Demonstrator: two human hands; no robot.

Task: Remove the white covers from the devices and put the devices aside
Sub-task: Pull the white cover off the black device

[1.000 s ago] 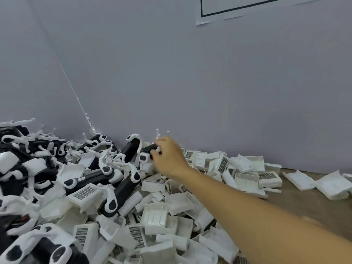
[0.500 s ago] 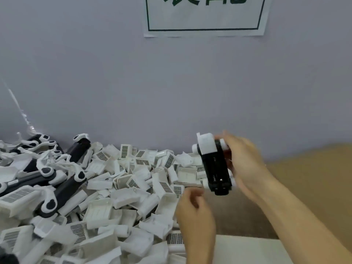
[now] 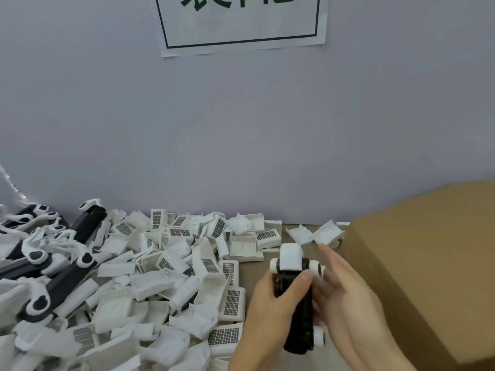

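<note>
Low in the frame, right of centre, the left hand (image 3: pixel 270 303) wraps its fingers and thumb round the middle of a long black plastic device with white round end pieces (image 3: pixel 297 309). It is held nearly upright above the brown tabletop (image 3: pixel 251 277). The right hand (image 3: pixel 345 295) lies against the device's right side with fingers fairly straight; whether its thumb grips behind is hidden, so it looks like a steadying touch.

At the device's upper end sits the boxy white plastic cover (image 3: pixel 290 257), still on. The device seems rigid, light enough for 1 hand, and smooth, so a firm hold on the black body suits it, with the cover pinched at its edges.

At the right stands a brown cardboard box (image 3: pixel 428 263). Beyond and left, the heap of loose white covers with grid labels (image 3: pixel 174 263) spreads across the frame, and more black devices (image 3: pixel 67 271) lie at the left edge.
</note>
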